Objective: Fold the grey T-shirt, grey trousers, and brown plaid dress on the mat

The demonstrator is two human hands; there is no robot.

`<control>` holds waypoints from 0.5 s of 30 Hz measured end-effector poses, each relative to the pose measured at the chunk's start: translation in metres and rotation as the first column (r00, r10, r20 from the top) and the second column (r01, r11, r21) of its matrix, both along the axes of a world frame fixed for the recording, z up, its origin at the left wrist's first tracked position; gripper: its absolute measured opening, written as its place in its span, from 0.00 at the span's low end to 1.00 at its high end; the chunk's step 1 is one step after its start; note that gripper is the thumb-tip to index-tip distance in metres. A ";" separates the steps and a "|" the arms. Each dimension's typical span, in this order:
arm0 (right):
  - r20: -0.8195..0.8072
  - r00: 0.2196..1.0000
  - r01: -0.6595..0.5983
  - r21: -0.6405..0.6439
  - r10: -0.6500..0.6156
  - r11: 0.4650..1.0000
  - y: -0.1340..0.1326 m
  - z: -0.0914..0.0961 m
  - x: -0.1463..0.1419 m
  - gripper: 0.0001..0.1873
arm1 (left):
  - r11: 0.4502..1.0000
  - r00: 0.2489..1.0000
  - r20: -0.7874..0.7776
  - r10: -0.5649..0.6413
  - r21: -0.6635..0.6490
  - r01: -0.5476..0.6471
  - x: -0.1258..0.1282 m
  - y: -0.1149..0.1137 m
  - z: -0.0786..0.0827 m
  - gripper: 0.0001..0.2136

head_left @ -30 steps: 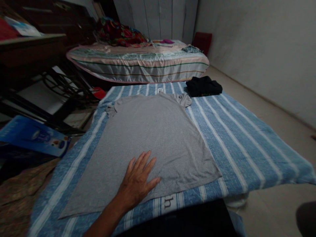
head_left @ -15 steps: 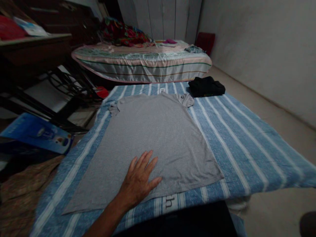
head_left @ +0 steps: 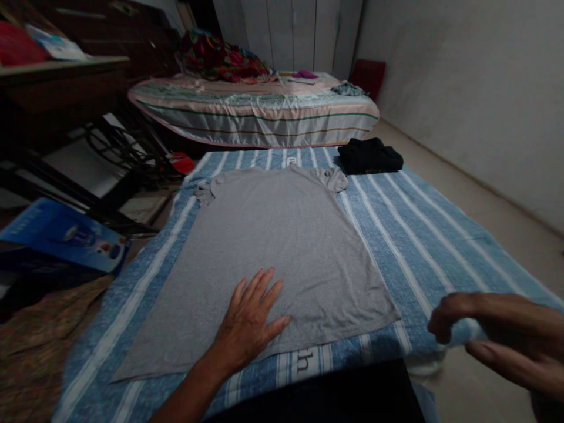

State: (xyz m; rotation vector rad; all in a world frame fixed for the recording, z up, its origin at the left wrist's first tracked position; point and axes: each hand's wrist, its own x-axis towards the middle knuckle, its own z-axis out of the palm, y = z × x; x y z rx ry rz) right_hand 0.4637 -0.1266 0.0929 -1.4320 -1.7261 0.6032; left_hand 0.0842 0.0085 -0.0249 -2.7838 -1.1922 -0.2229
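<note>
A grey short-sleeved T-shirt (head_left: 282, 235) lies spread out, its hem toward me and its sleeves at the far end. My left hand (head_left: 249, 320) rests flat on the shirt near the hem, fingers spread. To the right, my right hand (head_left: 497, 335) is in the air by the near right edge of the cloth, fingers curved and the thumb apart, with nothing between them. Under the shirt is a blue cloth with white stripes (head_left: 440, 235), with some dark lettering at its near edge.
Folded black clothing (head_left: 370, 156) lies at the cloth's far right. A bed (head_left: 264, 117) with a bunched floral blanket (head_left: 224, 59) stands behind. On the left are a dark table (head_left: 57, 88) and a blue box (head_left: 66, 235). A wall (head_left: 476, 88) bounds the right side.
My right hand has come into view from the right edge. My left hand stays in place on the T-shirt, which lies as before.
</note>
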 end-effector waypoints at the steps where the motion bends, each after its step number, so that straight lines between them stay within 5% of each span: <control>1: -0.020 1.000 -0.020 -0.010 0.020 1.000 0.007 -0.001 -0.002 0.11 | 1.000 1.000 -0.004 -0.003 -0.002 0.003 0.000 0.000 0.000 0.28; 9: -0.116 0.982 0.115 -0.252 -0.148 0.961 0.020 -0.047 0.002 0.13 | 1.000 1.000 -0.006 0.003 -0.006 -0.003 -0.001 -0.001 0.000 0.28; 15: -0.200 0.970 0.056 -0.367 -0.137 0.929 0.025 -0.063 -0.008 0.15 | 0.999 1.000 0.000 0.022 -0.038 -0.022 0.000 -0.003 0.002 0.29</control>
